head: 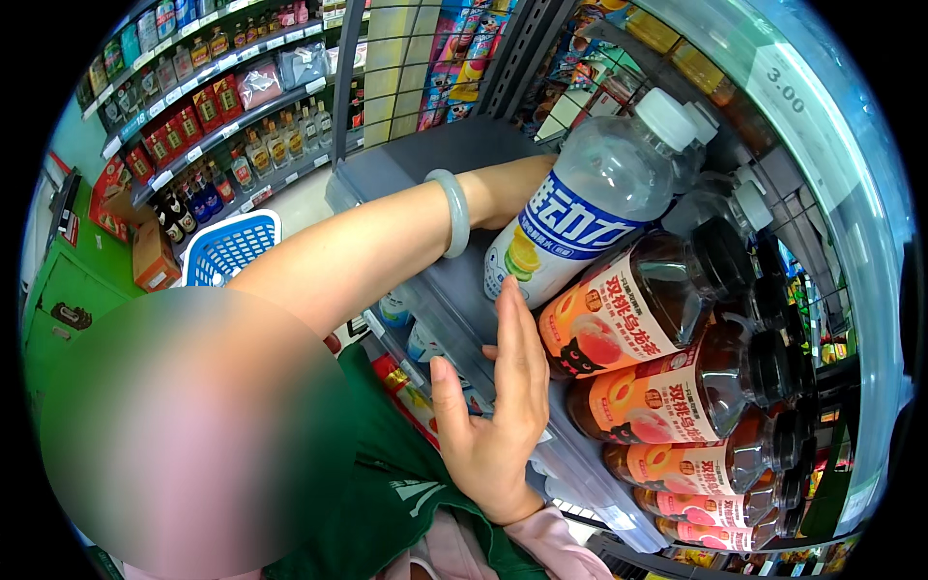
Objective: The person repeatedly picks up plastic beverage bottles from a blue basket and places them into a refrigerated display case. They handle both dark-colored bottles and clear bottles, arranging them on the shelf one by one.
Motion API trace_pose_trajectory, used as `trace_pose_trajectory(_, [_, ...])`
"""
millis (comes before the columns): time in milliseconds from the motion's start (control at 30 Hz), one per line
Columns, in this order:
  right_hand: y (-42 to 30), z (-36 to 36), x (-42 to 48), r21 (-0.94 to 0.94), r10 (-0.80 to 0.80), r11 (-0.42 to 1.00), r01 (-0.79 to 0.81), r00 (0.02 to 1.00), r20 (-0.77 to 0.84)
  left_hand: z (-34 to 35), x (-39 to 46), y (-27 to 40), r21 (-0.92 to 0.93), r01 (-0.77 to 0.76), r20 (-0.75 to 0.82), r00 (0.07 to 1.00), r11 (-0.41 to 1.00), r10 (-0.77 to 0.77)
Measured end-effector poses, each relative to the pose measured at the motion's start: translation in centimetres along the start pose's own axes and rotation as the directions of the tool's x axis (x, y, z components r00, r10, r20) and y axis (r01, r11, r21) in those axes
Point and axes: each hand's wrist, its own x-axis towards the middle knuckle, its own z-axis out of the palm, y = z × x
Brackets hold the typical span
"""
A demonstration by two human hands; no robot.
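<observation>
My left hand (519, 194), below a pale jade-like bangle (455, 212), reaches over the grey shelf (464, 286) behind a clear plastic drink bottle (573, 217). That bottle has a white cap and a blue and white label. It hides my left fingers, so any grip there cannot be made out. My right hand (496, 420) is flat, thumb apart, holding nothing. Its fingertips overlap the bottle's base in view; contact is unclear. Peach oolong tea bottles (616, 312) with black caps stand in a row beside the clear bottle.
Wire mesh (395, 80) backs the shelf, and a clear plastic strip (428, 341) runs along its front. More white-capped bottles (750, 206) stand behind. Shelves of liquor bottles (272, 148), a blue and white basket (232, 246) and a green cabinet (80, 290) are further left.
</observation>
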Motion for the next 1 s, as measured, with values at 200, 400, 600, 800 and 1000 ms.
trace_pose_trajectory(200, [0.0,0.1,0.1,-0.002,-0.005,1.0,0.005,1.0,-0.007,-0.2,0.3,-0.5,0.011,-0.017,-0.025,1.0,1.0,0.017])
trace_pose_trajectory(400, [0.0,0.3,0.1,-0.015,-0.012,1.0,0.012,1.0,-0.007,-0.4,0.5,-0.8,-0.051,0.006,-0.022,1.0,0.999,-0.007])
trace_pose_trajectory(600, [0.0,0.3,0.0,-0.02,-0.006,1.0,0.005,1.0,-0.005,-0.3,0.3,-0.9,-0.023,-0.021,-0.059,0.998,1.0,0.019])
trace_pose_trajectory(800, [-0.2,0.4,-0.1,-0.023,0.006,1.0,-0.007,1.0,-0.016,-0.6,0.5,-1.2,-0.051,-0.005,-0.028,1.0,0.999,0.003])
trace_pose_trajectory(1000, [0.2,0.5,-0.2,-0.018,-0.022,1.0,0.022,0.999,-0.031,-0.5,1.1,0.3,-0.066,-0.055,-0.057,0.997,0.996,0.051])
